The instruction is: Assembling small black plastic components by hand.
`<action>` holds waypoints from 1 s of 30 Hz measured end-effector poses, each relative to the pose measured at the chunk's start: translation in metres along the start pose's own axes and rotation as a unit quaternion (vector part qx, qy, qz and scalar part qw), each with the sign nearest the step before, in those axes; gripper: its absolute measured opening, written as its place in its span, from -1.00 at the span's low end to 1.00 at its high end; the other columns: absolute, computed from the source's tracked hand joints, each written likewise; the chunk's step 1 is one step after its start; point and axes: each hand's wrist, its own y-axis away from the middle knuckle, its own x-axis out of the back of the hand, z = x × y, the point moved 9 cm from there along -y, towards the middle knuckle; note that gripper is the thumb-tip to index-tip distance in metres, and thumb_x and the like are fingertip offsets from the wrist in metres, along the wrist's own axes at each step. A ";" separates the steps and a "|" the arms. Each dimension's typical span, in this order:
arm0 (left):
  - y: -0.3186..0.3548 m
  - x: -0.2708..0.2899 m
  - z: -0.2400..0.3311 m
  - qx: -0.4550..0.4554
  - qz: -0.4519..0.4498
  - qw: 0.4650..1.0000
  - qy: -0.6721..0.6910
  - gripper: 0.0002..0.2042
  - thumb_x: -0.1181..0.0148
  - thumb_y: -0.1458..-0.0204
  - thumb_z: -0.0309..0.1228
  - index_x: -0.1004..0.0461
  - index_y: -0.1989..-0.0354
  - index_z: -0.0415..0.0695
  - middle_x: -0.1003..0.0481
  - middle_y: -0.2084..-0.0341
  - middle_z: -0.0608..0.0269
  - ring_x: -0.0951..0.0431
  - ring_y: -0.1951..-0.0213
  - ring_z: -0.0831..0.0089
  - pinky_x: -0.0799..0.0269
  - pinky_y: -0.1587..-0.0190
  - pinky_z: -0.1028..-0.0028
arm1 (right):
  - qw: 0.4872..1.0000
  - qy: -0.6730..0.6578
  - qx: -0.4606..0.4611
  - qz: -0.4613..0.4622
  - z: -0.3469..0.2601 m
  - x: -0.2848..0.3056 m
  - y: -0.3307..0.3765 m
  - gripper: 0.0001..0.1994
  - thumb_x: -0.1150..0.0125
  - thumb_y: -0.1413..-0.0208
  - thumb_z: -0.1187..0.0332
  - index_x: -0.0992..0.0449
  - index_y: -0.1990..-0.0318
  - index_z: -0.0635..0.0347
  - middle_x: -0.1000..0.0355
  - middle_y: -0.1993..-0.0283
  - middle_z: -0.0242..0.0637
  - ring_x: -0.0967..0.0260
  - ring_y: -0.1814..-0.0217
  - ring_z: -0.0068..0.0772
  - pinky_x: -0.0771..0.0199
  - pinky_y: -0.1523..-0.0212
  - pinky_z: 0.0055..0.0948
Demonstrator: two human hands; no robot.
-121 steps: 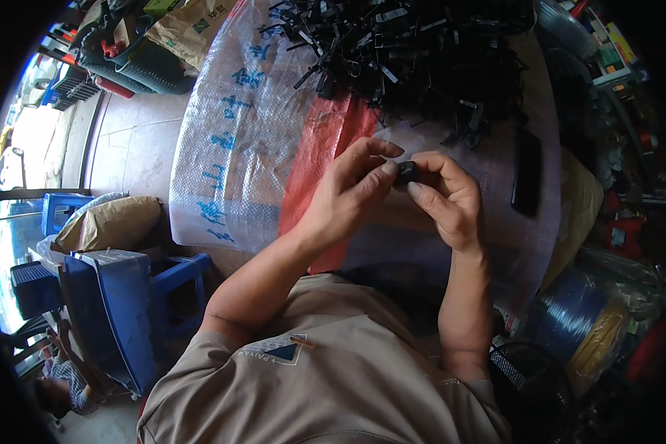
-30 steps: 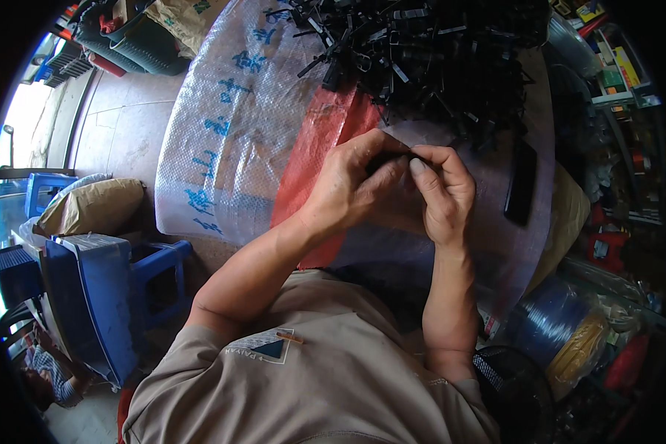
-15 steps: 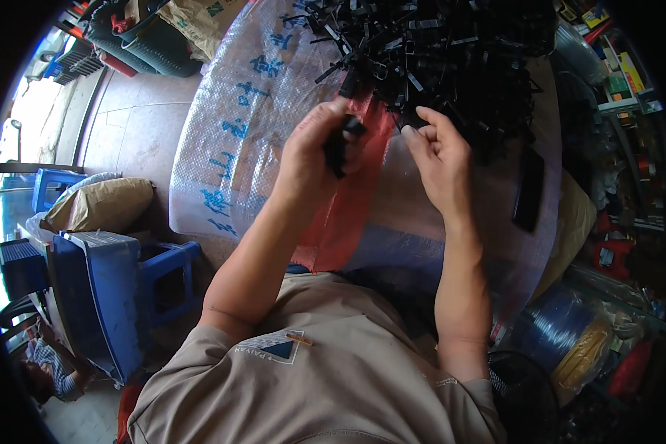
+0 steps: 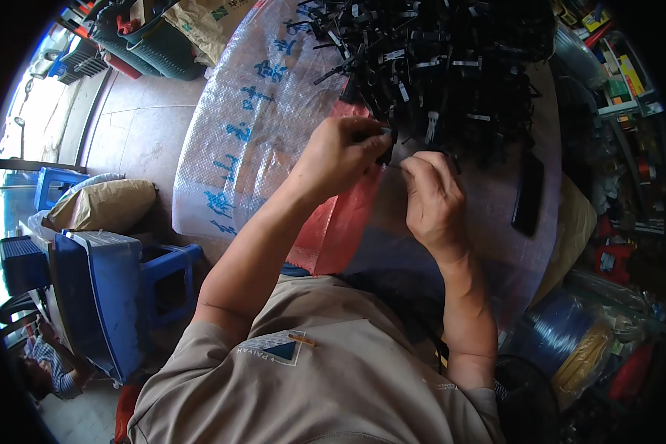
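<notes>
The left hand pinches a small black plastic clip between thumb and fingers. At three o'clock of it, the right hand curls, its grip hidden. At twelve o'clock lies a heap of black plastic clips on a clear woven plastic sheet.

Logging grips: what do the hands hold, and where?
The left hand pinches a small black part by its end; the right hand looks empty.
</notes>
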 end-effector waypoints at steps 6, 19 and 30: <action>0.011 -0.014 0.007 -0.058 -0.082 0.992 0.073 -0.69 -0.16 -0.13 -0.39 -0.48 -0.02 -0.26 -0.54 0.38 0.27 -0.48 0.35 0.65 -0.41 0.32 0.60 | 0.843 -0.408 -0.349 -0.010 0.052 -0.017 0.025 -0.91 -0.25 -0.11 0.48 -0.48 0.29 0.28 -0.47 0.38 -0.36 -0.36 0.42 -0.66 -0.37 0.42 -0.62; 0.021 -0.042 0.025 -0.188 -0.127 0.973 -0.052 -0.64 -0.13 0.02 -0.48 -0.42 0.02 -0.36 -0.53 0.26 -0.14 -0.59 0.17 0.09 -0.46 0.11 0.32 | 0.873 -0.336 -0.325 -0.143 0.055 -0.006 0.029 -0.93 -0.16 -0.15 0.48 -0.50 0.34 0.28 -0.39 0.53 -0.48 -0.28 0.54 -0.74 -0.29 0.53 -0.67; 0.007 -0.045 0.010 -0.009 -0.219 0.821 0.527 -0.66 -0.10 -0.06 -0.41 -0.43 0.01 -0.34 -0.51 0.34 0.15 -0.45 0.51 0.54 -0.34 0.51 0.61 | 0.911 -0.321 -0.259 -0.012 0.048 0.005 0.017 -0.85 -0.18 -0.17 0.42 -0.46 0.16 0.30 -0.48 0.31 -0.39 -0.38 0.27 -0.66 -0.39 0.22 -0.61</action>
